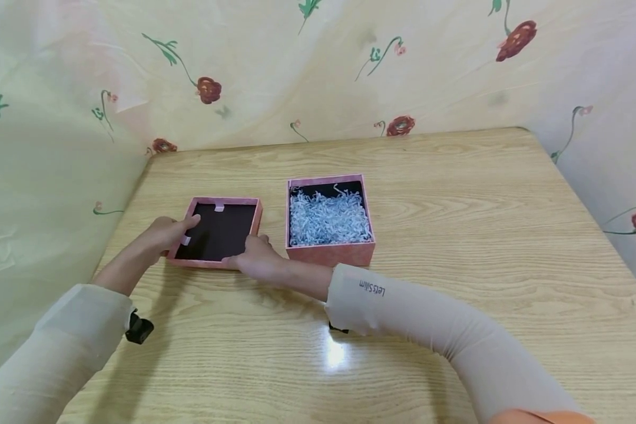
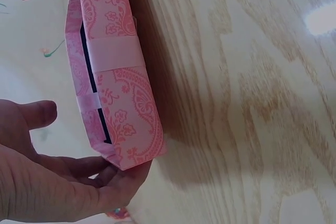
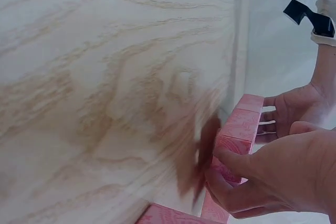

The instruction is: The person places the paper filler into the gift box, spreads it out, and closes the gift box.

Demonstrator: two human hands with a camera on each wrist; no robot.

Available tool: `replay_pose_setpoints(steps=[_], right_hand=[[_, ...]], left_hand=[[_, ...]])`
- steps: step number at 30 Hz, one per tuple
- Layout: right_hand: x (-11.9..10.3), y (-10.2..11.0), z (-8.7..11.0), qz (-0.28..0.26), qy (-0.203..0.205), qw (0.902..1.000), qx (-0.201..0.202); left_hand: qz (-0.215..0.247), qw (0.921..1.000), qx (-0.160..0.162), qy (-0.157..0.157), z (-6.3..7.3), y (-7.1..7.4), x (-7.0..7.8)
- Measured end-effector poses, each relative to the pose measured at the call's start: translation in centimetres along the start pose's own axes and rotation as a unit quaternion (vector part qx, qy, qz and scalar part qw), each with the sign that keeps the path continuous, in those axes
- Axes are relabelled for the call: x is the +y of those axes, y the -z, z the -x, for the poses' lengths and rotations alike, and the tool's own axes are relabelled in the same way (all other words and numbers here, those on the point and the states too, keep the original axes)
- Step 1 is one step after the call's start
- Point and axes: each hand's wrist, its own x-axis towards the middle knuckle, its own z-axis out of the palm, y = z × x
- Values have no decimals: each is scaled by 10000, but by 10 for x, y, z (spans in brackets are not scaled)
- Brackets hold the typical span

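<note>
A shallow pink patterned box lid [image 1: 225, 232] lies hollow side up at the left of the table, its black inside showing. My left hand [image 1: 169, 232] holds its left side, thumb stretched over the rim. In the left wrist view, the fingers [image 2: 126, 187] bend under the lid's corner and the thumb is raised off it. At the near right corner, my right hand [image 1: 259, 257] grips the lid; the right wrist view shows thumb and fingers [image 3: 231, 163] pinching that corner. Pale ribbon bands cross the lid's side [image 2: 115, 53].
Right of the lid stands a deeper pink box [image 1: 331, 254], open at the top and filled with pale blue shredded paper [image 1: 328, 218]. Both are on a wood-grain table [image 1: 482, 247]. A flower-print cloth [image 1: 275, 65] hangs behind and at the sides.
</note>
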Motion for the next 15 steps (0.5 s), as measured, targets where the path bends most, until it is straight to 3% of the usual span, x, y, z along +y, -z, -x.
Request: replay_pose_setpoints(steps=[8, 15], right_hand=[[-7, 4, 4, -70, -63, 10000, -23], [-9, 6, 6, -189, 208, 9996, -104]], left_hand=[[42, 9998, 14, -189, 5, 4, 3], [21, 9994, 79, -330, 11, 7, 3]])
